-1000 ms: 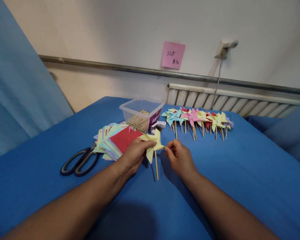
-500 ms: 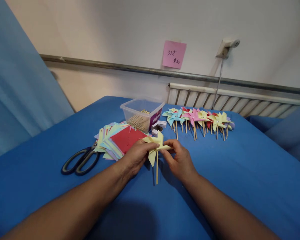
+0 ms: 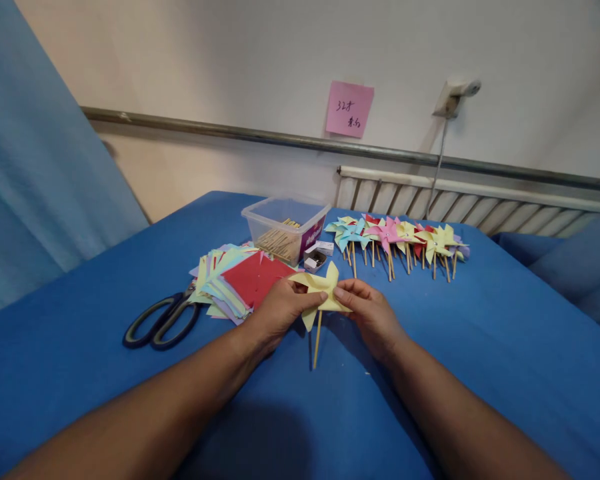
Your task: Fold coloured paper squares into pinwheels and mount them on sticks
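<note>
A pale yellow paper pinwheel [image 3: 325,288] on a thin wooden stick [image 3: 318,340] is held just above the blue table [image 3: 480,347], between both hands. My left hand [image 3: 280,310] pinches its left side, thumb pressed near the centre. My right hand [image 3: 373,313] grips the right blade, fingers curled behind the paper. The stick hangs down toward me, tilted slightly left.
A stack of coloured paper squares [image 3: 240,280], red on top, lies left of my hands, with black scissors [image 3: 160,323] further left. Behind stand a clear plastic box of sticks [image 3: 285,230], a small open box [image 3: 316,257] and a row of finished pinwheels [image 3: 400,240].
My right hand has moved from the pinwheel's right tip inward to hold its right blade. The pinwheel turned a little and the stick now leans left.
</note>
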A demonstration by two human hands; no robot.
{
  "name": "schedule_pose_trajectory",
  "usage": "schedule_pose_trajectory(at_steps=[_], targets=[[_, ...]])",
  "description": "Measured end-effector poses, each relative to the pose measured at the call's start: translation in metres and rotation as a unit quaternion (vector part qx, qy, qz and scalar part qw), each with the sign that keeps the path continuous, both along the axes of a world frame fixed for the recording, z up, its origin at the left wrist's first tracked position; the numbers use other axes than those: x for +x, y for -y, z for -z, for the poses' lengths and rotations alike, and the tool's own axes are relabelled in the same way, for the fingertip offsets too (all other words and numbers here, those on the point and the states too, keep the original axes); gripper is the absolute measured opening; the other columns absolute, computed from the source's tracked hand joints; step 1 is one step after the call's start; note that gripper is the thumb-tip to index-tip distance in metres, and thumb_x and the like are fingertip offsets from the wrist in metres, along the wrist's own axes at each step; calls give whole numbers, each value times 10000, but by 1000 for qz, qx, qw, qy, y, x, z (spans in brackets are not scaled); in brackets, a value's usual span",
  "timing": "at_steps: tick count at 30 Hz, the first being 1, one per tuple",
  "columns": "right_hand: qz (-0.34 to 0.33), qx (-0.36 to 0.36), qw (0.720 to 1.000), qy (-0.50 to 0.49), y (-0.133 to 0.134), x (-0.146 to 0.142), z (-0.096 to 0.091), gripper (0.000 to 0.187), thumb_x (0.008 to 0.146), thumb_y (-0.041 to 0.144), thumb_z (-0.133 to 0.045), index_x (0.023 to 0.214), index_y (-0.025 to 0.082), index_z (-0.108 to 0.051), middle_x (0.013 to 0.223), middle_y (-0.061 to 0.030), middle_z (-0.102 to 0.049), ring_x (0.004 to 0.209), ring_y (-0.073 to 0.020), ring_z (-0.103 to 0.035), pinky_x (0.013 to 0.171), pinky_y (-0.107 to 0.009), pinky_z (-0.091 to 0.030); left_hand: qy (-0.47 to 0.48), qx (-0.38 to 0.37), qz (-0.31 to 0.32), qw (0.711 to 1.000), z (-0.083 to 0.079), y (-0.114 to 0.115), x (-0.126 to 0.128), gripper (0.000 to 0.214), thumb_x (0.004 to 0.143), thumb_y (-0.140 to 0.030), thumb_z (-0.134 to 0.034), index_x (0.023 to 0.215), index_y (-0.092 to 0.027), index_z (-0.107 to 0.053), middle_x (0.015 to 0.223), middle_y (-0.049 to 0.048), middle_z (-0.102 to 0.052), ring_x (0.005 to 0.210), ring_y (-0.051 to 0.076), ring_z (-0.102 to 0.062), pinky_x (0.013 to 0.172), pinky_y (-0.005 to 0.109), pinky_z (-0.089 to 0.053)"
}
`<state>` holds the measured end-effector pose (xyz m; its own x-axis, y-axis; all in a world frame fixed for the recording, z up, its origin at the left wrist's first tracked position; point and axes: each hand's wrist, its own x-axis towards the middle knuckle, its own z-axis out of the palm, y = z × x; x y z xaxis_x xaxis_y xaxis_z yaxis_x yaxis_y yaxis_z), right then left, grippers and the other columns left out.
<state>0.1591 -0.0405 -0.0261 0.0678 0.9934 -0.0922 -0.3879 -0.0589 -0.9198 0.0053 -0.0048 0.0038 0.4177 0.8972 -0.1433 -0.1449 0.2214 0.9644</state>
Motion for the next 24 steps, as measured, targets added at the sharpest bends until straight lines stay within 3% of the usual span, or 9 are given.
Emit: schedule_pose_trajectory(at_steps=[7,12,18,24], targets=[[-26,30,999,-15,-3,-3,2,277,590,294,-840,736,162,-645,715,-1,-682,646,-113,-597,662,-251,-437,-23,5,29,999,3,2,1,304,625,-185,-782,908,-133,-682,835,55,-707,738,154,-644,706,264,-472],[-10,1,999,-37,-2,-4,-2,320,598,280,-833,842,155,-668,775,-23,-705,657,-133,-619,655,-268,-453,-18,-3,13,1000,0,1,0,280,608,-154,-766,867,-137,-660,810,45,-676,688,142,-622,649,250,-460],[-19,20,996,-84,-1,-3,-4,285,625,251,-814,864,164,-683,835,-33,-726,707,-146,-651,735,-296,-481,66,-48,53,995,-6,0,-3,164,750,-289,-677,809,-138,-649,757,47,-646,732,168,-619,687,276,-470],[-6,30,995,-98,-2,-3,-4,267,635,226,-806,872,178,-694,849,-26,-738,730,-144,-663,758,-294,-495,58,-78,52,994,1,-2,-3,219,719,-295,-741,845,-139,-654,773,50,-656,680,141,-611,662,256,-463]])
